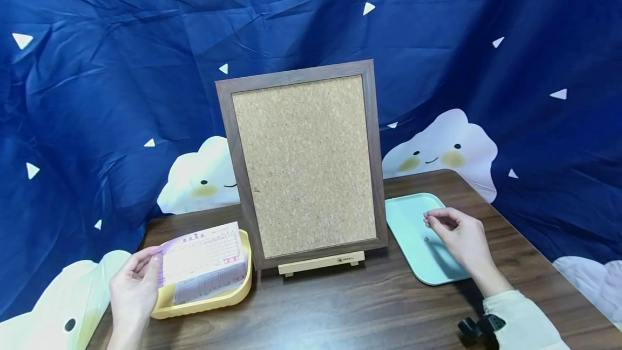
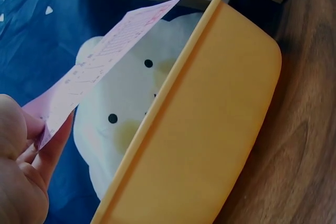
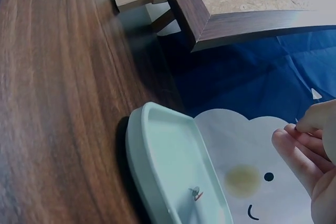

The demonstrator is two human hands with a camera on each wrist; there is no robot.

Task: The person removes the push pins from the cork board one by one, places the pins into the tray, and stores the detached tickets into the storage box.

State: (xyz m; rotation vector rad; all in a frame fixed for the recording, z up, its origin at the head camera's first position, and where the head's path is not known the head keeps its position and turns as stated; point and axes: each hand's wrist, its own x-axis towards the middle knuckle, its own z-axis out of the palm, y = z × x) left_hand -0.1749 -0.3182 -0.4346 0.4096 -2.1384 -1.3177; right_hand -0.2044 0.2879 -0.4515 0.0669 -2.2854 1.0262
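My left hand (image 1: pixel 135 281) pinches the left edge of a pinkish printed paper form (image 1: pixel 201 253) between thumb and fingers. The same form (image 2: pixel 105 61) slants up from the fingers in the left wrist view. Beneath it, more printed forms (image 1: pixel 211 283) lie in a yellow plastic basket (image 1: pixel 204 309). Above a mint-green tray (image 1: pixel 408 231) is my right hand (image 1: pixel 461 239), thumb and fingertips together on a tiny pushpin, mostly hidden; its thin point (image 3: pixel 296 120) shows in the right wrist view. Small pushpins (image 3: pixel 196 193) lie on the tray.
A cork board (image 1: pixel 306 166) in a dark wooden frame leans on a light wooden stand (image 1: pixel 320 264), between basket and tray. All stand on a brown wood-grain table (image 1: pixel 330 307). Behind hangs a blue cloth (image 1: pixel 301 9) with clouds and white triangles.
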